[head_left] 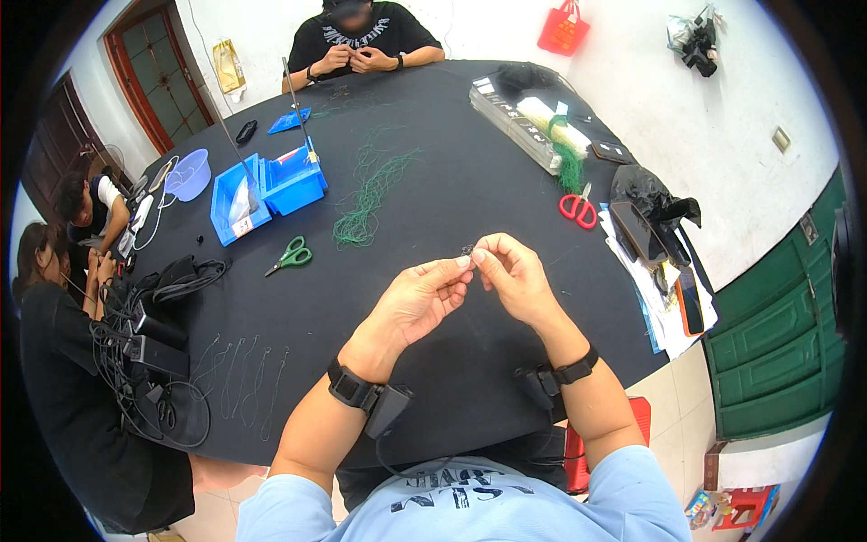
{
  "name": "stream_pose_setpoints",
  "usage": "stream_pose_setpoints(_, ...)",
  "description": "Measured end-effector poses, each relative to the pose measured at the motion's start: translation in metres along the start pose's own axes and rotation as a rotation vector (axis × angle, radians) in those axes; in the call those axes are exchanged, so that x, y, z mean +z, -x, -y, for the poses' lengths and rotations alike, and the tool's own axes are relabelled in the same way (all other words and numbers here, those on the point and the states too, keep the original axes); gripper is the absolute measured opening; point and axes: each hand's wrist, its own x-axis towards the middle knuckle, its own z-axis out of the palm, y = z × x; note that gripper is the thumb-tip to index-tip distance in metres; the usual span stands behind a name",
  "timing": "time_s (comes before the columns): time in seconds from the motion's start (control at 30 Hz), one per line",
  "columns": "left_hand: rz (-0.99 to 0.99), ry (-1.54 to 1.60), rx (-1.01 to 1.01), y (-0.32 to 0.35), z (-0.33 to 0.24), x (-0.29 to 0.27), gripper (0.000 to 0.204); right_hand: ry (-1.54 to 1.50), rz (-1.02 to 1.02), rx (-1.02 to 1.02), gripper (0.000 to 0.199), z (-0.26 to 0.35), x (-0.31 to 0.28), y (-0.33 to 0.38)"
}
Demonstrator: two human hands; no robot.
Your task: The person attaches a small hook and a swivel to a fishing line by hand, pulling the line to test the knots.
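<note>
Over the middle of the black table, my left hand (422, 296) and my right hand (515, 278) meet at the fingertips. Thumbs and forefingers of both are pinched on a small dark wiry piece (468, 249), too small to tell its kind. Ahead of my hands lies a loose tangle of green thread (366, 206). Green-handled scissors (294, 254) rest to the left of it. At the near left, several thin knotted lines (242, 370) are laid out in a rough row. Each of my wrists carries a black strapped device.
Blue bins (295, 183) with upright rods stand at the left, beside a purple basin (188, 175). Black cables and boxes (158, 339) crowd the left edge. Red scissors (578, 210), long packs (515, 125), phones and papers (664, 316) lie right. Other people sit across and left.
</note>
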Motion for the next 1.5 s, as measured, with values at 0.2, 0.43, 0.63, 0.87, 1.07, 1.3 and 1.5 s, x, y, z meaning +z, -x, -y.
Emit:
stream_pose_setpoints(0.2, 0.042, -0.026, -0.023, 0.000, -0.003, -0.003, 0.010, -0.005, 0.042, -0.034, 0.015, 0.001, -0.002, 0.002)
stream_pose_setpoints(0.43, -0.031, -0.134, 0.119, 0.001, 0.000, 0.001, 0.011, 0.158, -0.022, -0.239, 0.013, -0.014, 0.000, -0.003)
stream_pose_setpoints(0.63, -0.094, -0.175, 0.182, 0.003, 0.003, 0.007, 0.015, -0.040, -0.055, -0.128, 0.013, -0.008, 0.004, 0.002)
stream_pose_setpoints(0.87, -0.118, -0.226, 0.176, 0.004, 0.001, 0.008, 0.017, -0.161, -0.046, -0.073, 0.012, -0.001, 0.007, 0.001)
stream_pose_setpoints(1.07, -0.139, -0.263, 0.213, 0.004, 0.001, 0.009, 0.017, -0.126, -0.042, -0.064, 0.012, -0.002, 0.008, 0.002)
stream_pose_setpoints(1.3, -0.132, -0.303, 0.223, 0.005, -0.001, 0.010, 0.016, -0.144, -0.054, -0.040, 0.013, -0.001, 0.008, 0.002)
stream_pose_setpoints(1.5, -0.142, -0.350, 0.241, 0.007, -0.002, 0.011, 0.013, -0.166, -0.048, 0.028, 0.015, 0.000, 0.007, 0.003)
